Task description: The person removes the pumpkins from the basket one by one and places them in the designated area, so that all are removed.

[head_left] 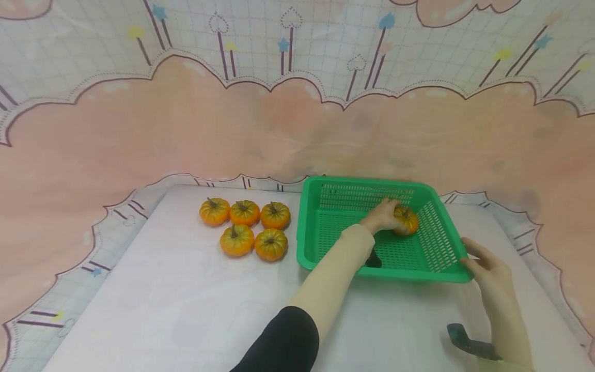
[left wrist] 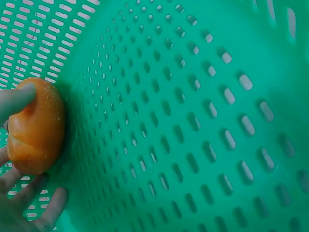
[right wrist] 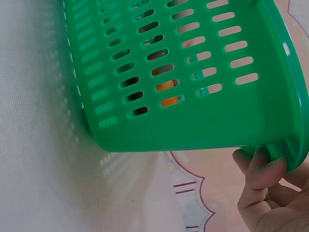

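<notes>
A small orange pumpkin (head_left: 407, 220) is inside the green plastic basket (head_left: 304, 227), near its right end wall. My left hand (head_left: 385, 216) reaches over the near rim and holds this pumpkin. In the left wrist view, the thumb presses on the pumpkin (left wrist: 38, 130) from above and the fingers spread beneath it, close to the slotted basket floor (left wrist: 193, 121). At the basket's near right corner, my right hand (head_left: 488, 268) pinches the rim. The right wrist view shows its thumb and curled fingers (right wrist: 265, 174) at that corner, below the slotted wall (right wrist: 193, 116).
Several small pumpkins (head_left: 237, 240) sit in two rows on the white tabletop (head_left: 186, 310), left of the basket. Behind the table hangs a patterned cloth (head_left: 260, 134). A dark strap (head_left: 471, 343) is around the right wrist.
</notes>
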A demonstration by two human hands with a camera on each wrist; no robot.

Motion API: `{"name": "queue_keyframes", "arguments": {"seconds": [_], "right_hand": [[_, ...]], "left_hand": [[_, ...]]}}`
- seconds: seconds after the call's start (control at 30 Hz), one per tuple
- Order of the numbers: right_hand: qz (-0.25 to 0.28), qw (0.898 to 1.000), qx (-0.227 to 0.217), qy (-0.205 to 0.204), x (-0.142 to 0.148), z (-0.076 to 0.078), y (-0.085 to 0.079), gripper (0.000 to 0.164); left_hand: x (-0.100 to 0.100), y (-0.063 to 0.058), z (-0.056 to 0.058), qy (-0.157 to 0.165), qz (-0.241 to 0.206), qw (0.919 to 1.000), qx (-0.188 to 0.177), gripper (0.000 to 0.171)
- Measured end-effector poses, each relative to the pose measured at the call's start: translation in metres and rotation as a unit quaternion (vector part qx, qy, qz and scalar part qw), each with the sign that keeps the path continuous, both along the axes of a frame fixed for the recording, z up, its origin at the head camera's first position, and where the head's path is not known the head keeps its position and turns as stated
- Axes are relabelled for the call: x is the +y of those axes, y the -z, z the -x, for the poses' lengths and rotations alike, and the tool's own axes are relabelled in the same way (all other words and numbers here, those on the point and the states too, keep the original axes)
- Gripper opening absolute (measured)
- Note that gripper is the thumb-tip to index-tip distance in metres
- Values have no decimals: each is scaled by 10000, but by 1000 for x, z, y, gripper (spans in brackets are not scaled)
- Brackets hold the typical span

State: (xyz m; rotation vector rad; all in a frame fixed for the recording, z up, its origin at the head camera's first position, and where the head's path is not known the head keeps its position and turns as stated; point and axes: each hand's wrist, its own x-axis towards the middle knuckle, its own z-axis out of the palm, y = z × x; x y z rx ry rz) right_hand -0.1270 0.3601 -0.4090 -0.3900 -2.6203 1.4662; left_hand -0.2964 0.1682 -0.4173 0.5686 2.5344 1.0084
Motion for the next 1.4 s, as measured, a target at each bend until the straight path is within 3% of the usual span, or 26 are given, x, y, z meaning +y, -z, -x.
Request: {"name": "queue_keyframes", "arguments": {"seconds": [0.23,0.57,0.9,1.23,1.4], "right_hand": [[126,9999,-36,22,0,0,0,52],[294,9996,39,-21,0,1,0,52],[245,9997,9,-26,0,2,-1,52],[243,9997,14,-52,-1,2,-2,52],[189,9998,-3,-40,-1,2,-1,52]], "left_hand": [[2,2,-1,129,168,9996,-185,82],[1,3,2,264,235,9994,7,77],[-2,-3,3,403,539,9971,341,76],[-2,-15,4,395,1278,9877,808,80],[0,-23,2,355,1440,9837,1016,82]]}}
